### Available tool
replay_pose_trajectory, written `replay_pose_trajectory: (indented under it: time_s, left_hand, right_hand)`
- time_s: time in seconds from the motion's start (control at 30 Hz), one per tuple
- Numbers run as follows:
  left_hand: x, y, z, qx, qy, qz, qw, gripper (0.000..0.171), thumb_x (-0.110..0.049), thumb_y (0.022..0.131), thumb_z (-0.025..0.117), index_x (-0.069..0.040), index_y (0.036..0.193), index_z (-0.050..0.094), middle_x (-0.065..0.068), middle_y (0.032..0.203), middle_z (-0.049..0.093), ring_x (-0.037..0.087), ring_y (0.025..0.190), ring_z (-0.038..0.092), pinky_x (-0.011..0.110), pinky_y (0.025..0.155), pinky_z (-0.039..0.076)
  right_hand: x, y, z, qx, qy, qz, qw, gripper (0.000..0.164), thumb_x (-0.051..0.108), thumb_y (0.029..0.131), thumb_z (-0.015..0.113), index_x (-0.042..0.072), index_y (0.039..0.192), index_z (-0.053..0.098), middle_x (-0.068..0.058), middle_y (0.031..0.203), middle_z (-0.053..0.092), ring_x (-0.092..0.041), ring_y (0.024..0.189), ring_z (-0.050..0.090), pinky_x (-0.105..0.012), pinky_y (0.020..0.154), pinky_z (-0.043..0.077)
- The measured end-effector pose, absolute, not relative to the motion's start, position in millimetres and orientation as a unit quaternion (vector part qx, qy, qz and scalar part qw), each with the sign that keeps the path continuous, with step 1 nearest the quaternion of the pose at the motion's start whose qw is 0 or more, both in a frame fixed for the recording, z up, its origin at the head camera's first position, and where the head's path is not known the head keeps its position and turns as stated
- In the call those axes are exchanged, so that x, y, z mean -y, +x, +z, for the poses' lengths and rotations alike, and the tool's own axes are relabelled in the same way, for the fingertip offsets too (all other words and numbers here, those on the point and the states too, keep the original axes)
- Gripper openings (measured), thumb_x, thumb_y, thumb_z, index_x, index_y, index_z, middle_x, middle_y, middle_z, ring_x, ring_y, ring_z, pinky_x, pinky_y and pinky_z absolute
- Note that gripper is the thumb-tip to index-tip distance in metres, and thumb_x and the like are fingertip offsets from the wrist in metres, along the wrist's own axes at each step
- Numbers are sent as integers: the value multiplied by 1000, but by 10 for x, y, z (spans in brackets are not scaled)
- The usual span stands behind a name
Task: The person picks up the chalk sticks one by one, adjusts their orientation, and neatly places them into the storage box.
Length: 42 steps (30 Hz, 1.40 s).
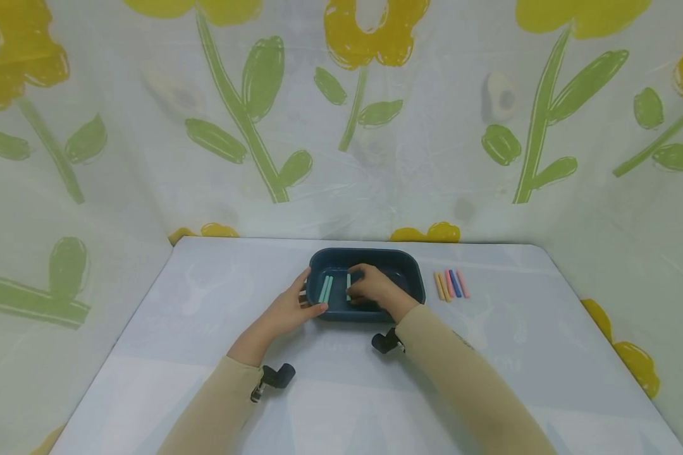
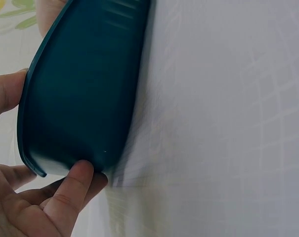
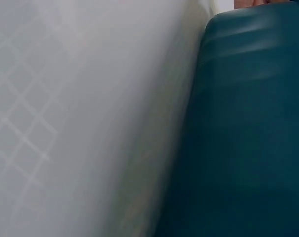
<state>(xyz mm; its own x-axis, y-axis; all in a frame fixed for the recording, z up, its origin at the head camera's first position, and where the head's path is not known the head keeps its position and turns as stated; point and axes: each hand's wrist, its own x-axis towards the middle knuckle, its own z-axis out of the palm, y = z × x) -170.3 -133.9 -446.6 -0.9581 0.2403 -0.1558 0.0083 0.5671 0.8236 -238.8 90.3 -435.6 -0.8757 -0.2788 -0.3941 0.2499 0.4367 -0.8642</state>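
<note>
Two sticks lie at left in the tray, apparently five other sticks to its right.

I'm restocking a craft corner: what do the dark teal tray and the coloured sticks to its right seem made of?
Tray: probably moulded plastic, smooth with a soft sheen; rounded corners and ridges on its wall suggest that.
Coloured sticks: perhaps chalk, seemingly matte, given their soft, even colours without clear highlights; wax or plastic remains possible.
</note>
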Motion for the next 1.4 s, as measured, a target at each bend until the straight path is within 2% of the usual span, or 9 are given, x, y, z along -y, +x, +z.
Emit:
replay_pose_trajectory:
  time_s: [0.53, 0.87, 1.1, 1.4]
  left_hand:
    - [1351, -1692, -4451, -875, 76, 461, 129, 101, -45, 91, 72, -17, 163, 6, 23, 160, 28, 37, 133, 51, 51, 108, 42]
    - [1345, -1691, -4451, -875, 73, 461, 126, 99, -42, 92, 72, -17, 163, 7, 23, 159, 31, 37, 133, 51, 51, 108, 42]
    - [1341, -1694, -4451, -874, 71, 463, 126, 100, -42, 92, 73, -17, 162, 8, 23, 159, 31, 37, 134, 50, 51, 109, 42]
    - [1344, -1699, -4454, -875, 71, 461, 128, 100, -42, 91, 73, -17, 162, 8, 24, 158, 32, 37, 134, 50, 51, 110, 40]
  right_hand:
    - [-850, -2373, -4383, -835, -14, -494, 243, 61, 2, 87, 73, 4, 143, 49, -14, 99, 69, -21, 79, 71, -34, 74, 60]
    - [-863, -2373, -4389, -846, -20, -478, 235, 60, 4, 88, 71, 6, 144, 49, -12, 97, 69, -20, 76, 70, -33, 72, 58]
    - [-903, -2349, -4308, -836, -25, -495, 233, 58, 3, 88, 71, 7, 142, 50, -12, 99, 70, -21, 77, 71, -36, 78, 59]
    - [-1029, -2331, -4209, -825, -38, -516, 227, 48, 4, 91, 68, 7, 137, 56, -13, 105, 68, -23, 85, 72, -35, 77, 60]
